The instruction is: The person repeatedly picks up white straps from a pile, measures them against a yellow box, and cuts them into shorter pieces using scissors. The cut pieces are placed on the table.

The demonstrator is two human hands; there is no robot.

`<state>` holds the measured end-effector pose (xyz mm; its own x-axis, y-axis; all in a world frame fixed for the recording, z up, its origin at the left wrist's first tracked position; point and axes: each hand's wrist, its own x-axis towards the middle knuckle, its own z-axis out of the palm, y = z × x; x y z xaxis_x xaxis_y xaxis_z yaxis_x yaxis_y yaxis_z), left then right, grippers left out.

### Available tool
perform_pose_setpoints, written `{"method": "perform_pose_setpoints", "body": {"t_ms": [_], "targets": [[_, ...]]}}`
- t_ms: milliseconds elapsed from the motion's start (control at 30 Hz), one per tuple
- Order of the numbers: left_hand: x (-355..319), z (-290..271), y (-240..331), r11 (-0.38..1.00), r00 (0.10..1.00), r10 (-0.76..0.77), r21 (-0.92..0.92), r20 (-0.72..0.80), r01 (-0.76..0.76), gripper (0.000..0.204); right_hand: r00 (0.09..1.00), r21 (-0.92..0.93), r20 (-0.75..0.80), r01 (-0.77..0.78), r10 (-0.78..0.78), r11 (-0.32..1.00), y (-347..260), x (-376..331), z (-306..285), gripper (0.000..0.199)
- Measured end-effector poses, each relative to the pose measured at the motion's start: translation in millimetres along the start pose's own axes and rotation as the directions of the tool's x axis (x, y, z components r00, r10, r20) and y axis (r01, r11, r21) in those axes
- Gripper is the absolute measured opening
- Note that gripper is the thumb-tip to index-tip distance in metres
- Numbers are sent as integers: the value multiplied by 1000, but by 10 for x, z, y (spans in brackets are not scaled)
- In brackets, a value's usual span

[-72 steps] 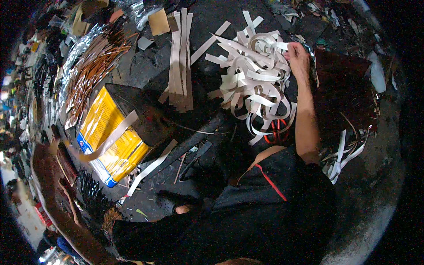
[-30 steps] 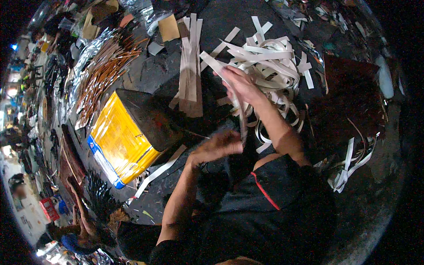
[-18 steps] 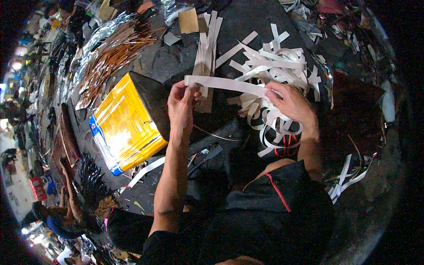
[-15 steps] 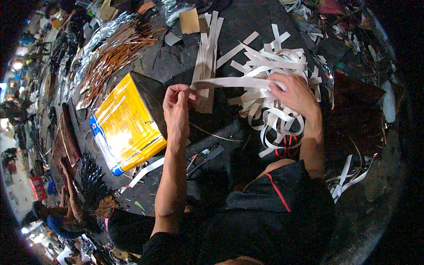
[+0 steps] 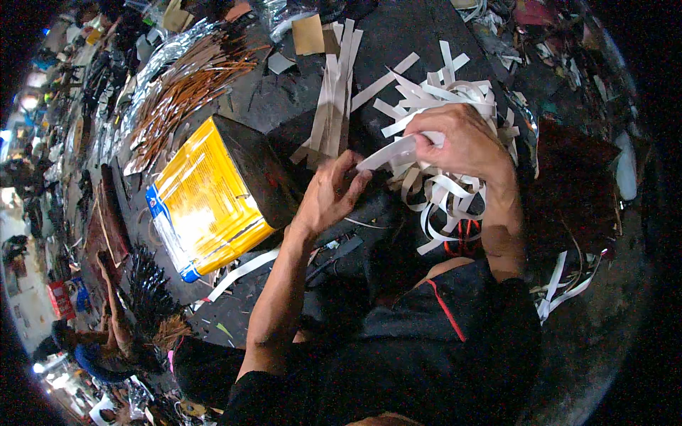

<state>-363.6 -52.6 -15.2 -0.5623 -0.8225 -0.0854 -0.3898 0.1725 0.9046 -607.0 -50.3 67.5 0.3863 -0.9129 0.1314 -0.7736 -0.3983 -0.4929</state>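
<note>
A white strip (image 5: 389,152) is stretched between my two hands, slightly bowed. My left hand (image 5: 331,190) pinches its near-left end between thumb and fingers. My right hand (image 5: 458,140) grips the other part, its fingers curled around it. Under and beyond my right hand lies a tangled heap of white strips (image 5: 456,190), some curled into loops. Flatter, straighter strips (image 5: 335,99) lie lengthwise on the dark ground beyond my left hand. What the strips are made of I cannot tell.
A yellow and blue metal can (image 5: 206,202) lies tilted left of my left forearm. Bundled brown and silvery thin strips (image 5: 188,92) lie at the far left. A tan square piece (image 5: 307,35) sits at the back. Scraps (image 5: 565,287) lie right; another person (image 5: 106,348) is at lower left.
My left hand has moved right and nearer to me, closer to my right hand. The held strip now spans a shorter gap, and my right hand has turned slightly, curling its fingers.
</note>
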Motion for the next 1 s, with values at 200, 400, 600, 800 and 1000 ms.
{"method": "perform_pose_setpoints", "body": {"t_ms": [200,400,600,800,1000], "targets": [[-236,33,-223,932,982,-162,-341,-96,121,17,991,-224,-136,-32,1,974,374,187,58,11],[-156,282,-614,798,930,-297,-591,-215,118,17,967,243,-247,3,59,970,114,208,1117,17],[-215,247,-513,522,936,-352,-826,19,213,16,967,444,-197,-58,161,894,-178,-32,1429,11],[-168,277,-434,703,963,-268,-692,-43,165,21,956,628,-53,-192,287,754,-13,-219,1466,14],[-210,357,-298,875,971,-136,-484,-195,26,15,937,632,-27,-254,347,732,-78,-307,1393,17]]}}
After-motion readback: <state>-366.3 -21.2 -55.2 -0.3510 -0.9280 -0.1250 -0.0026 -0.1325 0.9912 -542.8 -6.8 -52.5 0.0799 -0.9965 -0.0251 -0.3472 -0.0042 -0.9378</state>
